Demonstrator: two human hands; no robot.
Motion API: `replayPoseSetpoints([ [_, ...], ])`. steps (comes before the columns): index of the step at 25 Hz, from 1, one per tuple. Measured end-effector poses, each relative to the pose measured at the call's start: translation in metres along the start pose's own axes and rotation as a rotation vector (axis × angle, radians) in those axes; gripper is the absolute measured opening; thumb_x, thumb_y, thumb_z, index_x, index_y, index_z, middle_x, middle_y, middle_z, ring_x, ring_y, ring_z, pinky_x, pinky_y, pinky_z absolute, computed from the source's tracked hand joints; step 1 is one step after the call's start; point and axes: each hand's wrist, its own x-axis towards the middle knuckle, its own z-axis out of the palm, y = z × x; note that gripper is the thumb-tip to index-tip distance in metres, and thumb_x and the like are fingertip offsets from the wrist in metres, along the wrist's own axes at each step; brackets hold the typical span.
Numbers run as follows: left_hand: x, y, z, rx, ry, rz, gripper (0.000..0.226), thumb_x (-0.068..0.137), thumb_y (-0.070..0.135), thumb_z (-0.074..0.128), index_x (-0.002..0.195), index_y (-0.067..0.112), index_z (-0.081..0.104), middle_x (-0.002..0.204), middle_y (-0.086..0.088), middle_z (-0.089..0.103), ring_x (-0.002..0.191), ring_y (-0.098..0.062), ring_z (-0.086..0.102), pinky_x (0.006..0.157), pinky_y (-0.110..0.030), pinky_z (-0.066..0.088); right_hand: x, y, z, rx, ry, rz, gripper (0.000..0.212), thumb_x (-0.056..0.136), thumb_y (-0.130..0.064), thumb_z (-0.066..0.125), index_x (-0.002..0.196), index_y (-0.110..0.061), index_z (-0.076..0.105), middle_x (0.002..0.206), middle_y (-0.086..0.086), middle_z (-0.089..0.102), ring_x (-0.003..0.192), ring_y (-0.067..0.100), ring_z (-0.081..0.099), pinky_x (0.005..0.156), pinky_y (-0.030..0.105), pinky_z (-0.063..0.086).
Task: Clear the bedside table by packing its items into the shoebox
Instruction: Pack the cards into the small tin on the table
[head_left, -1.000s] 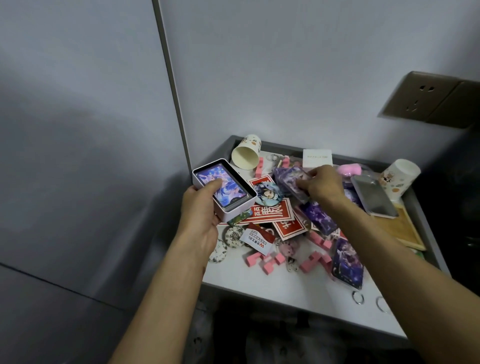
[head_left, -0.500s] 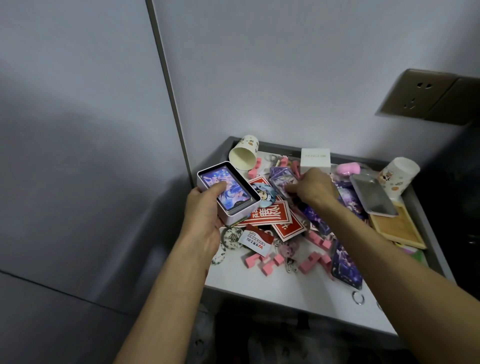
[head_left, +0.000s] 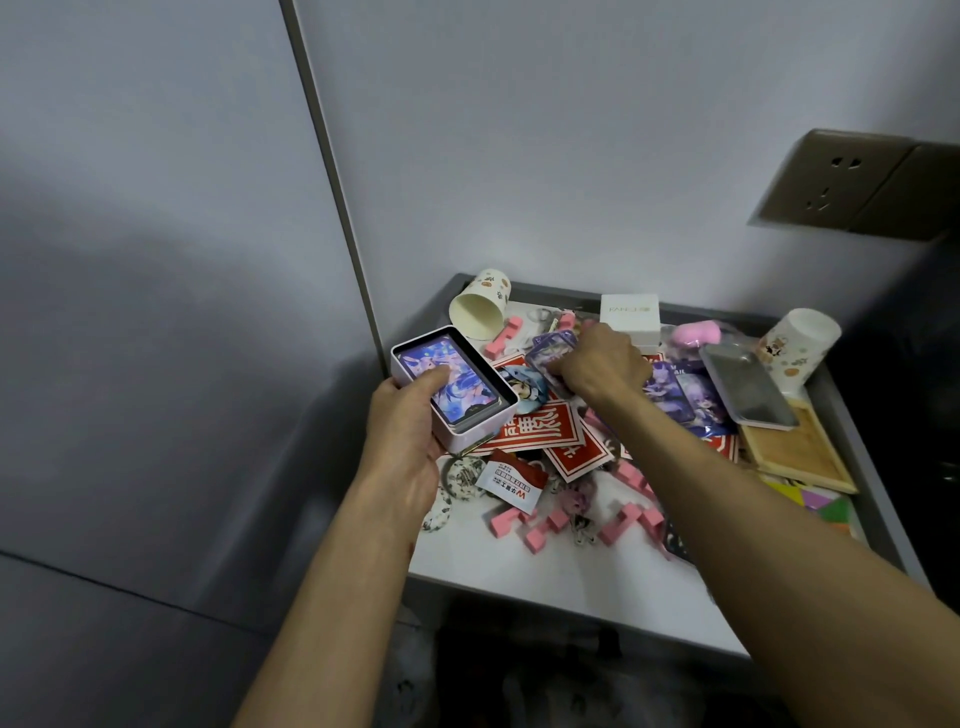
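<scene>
Tin (head_left: 475, 439) gripped in left hand (head_left: 410, 431), thumb on its top card (head_left: 460, 382); purple card (head_left: 549, 354) pinched under curled right hand (head_left: 602, 366).

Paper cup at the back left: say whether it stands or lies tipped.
Tipped: the cup lies on its side, open mouth toward the camera.

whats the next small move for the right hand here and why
Probably lift the purple card and carry it left onto the stack of cards in the small pink tin. The right hand pinches that card at its edge, and the left hand holds the tin, lid off, just beside it, so adding the card there looks like the shortest step.
</scene>
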Motion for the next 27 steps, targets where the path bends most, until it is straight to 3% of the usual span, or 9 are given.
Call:
replayPoseSetpoints([
  [5,0.001,-0.001,-0.001,0.002,0.003,-0.009,0.028,0.092,0.012,0.065,0.119,0.008,0.057,0.089,-0.01,0.077,0.074,-0.024,0.076,0.051,-0.034,0.058,-0.001,-0.001,-0.001,0.036,0.019,-0.007,0.018,0.091,-0.029,0.066,0.093,-0.011,0.064,0.093,0.008,0.068,0.079,0.026,0.063,0.071,0.034,0.051],
  [9,0.001,-0.002,0.0,0.02,-0.013,-0.005,0.029,0.092,0.011,0.065,0.12,0.007,0.057,0.096,-0.012,0.077,0.081,-0.026,0.076,0.063,-0.041,0.063,-0.012,0.0,-0.023,0.154,0.092,-0.065,0.018,0.097,-0.023,0.054,0.089,-0.009,0.062,0.089,0.01,0.07,0.071,0.025,0.063,0.062,0.033,0.052],
  [12,-0.002,-0.004,0.002,0.043,-0.092,-0.007,0.028,0.093,0.011,0.064,0.119,0.004,0.058,0.097,-0.013,0.077,0.085,-0.027,0.075,0.061,-0.039,0.062,-0.035,0.011,-0.053,0.464,0.072,-0.194,0.017,0.098,-0.021,0.053,0.082,-0.017,0.057,0.081,0.002,0.067,0.067,0.018,0.066,0.056,0.031,0.054],
  [14,-0.003,-0.007,0.005,0.08,-0.141,-0.002,0.029,0.094,0.013,0.064,0.121,0.004,0.058,0.1,-0.012,0.076,0.089,-0.027,0.075,0.068,-0.041,0.062,-0.061,0.018,-0.07,0.777,-0.063,-0.227,0.015,0.097,-0.02,0.054,0.083,-0.019,0.059,0.079,-0.001,0.068,0.065,0.012,0.069,0.052,0.019,0.051],
  [16,-0.006,-0.01,0.008,0.1,-0.205,-0.008,0.029,0.094,0.016,0.063,0.121,0.006,0.059,0.102,-0.011,0.076,0.093,-0.026,0.074,0.075,-0.043,0.062,-0.082,0.021,-0.074,0.948,-0.215,-0.19,0.011,0.097,-0.018,0.053,0.09,-0.017,0.062,0.085,0.001,0.071,0.069,0.01,0.071,0.058,0.019,0.053],
  [19,-0.011,-0.018,0.015,0.123,-0.289,0.002,0.034,0.09,0.019,0.065,0.122,0.008,0.061,0.106,-0.012,0.075,0.096,-0.027,0.074,0.075,-0.041,0.062,-0.097,0.02,-0.063,0.922,-0.241,-0.186,0.008,0.093,-0.014,0.06,0.101,-0.017,0.061,0.096,0.002,0.072,0.082,0.015,0.072,0.073,0.034,0.059],
  [22,-0.011,-0.024,0.022,0.157,-0.321,0.027,0.033,0.09,0.019,0.065,0.122,0.008,0.063,0.109,-0.012,0.075,0.099,-0.027,0.073,0.081,-0.042,0.061,-0.097,0.02,-0.054,0.907,-0.165,-0.168,0.033,0.088,-0.016,0.068,0.116,-0.019,0.05,0.109,0.001,0.067,0.092,0.018,0.069,0.081,0.042,0.058],
  [25,-0.01,-0.028,0.026,0.16,-0.319,0.02,0.026,0.094,0.016,0.061,0.119,0.009,0.066,0.11,-0.013,0.074,0.099,-0.028,0.072,0.087,-0.046,0.058,-0.099,0.02,-0.048,0.84,-0.1,-0.229,0.04,0.087,-0.019,0.07,0.117,-0.024,0.045,0.1,-0.009,0.063,0.08,0.006,0.067,0.068,0.026,0.059],
  [27,-0.011,-0.029,0.029,0.152,-0.324,0.019,0.025,0.095,0.015,0.06,0.119,0.01,0.066,0.11,-0.013,0.074,0.096,-0.027,0.073,0.082,-0.045,0.059,-0.104,0.018,-0.045,0.773,-0.06,-0.294,0.035,0.09,-0.021,0.066,0.118,-0.023,0.044,0.09,-0.014,0.062,0.074,-0.002,0.063,0.061,0.016,0.054],
])
